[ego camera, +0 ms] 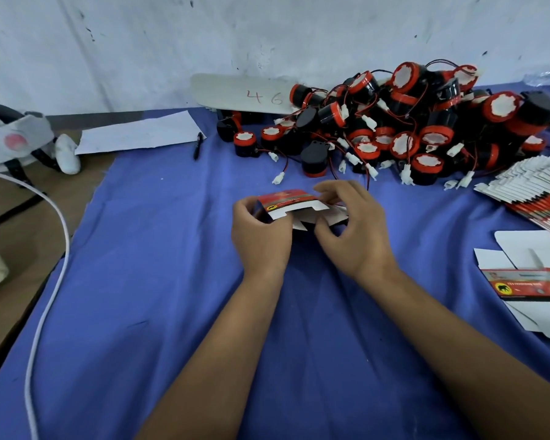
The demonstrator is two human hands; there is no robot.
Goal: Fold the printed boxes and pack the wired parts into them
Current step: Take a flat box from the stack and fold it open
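Far left, white cable (pixel 50 300) trails off the blue-clothed surface (pixel 159 281); paper sheet (pixel 137 134) and black pen (pixel 198 146) lie further back. Centre: my left hand (pixel 261 236) grips the left end of a printed box (pixel 291 206), fingers curled round it. My right hand (pixel 351 223) pinches the flaps on its right side, thumb under, fingers over. Box held just above the cloth, half-formed, red panel up, white flaps loose. Step looks like squaring the sleeve and tucking an end flap. To do it well, I'd keep the left hand firm so the sleeve stays square, crease the side flaps first, then slide the tuck tab in straight, no buckling. Nothing seen inside the box, though its interior is mostly hidden by my fingers. Behind and right, pile of wired parts (pixel 404 122), red-and-black with white connectors, all loose, none packed. Far right, fanned stack of flat boxes (pixel 534 192), and nearer me one flat box blank (pixel 534 281) lying unfolded.
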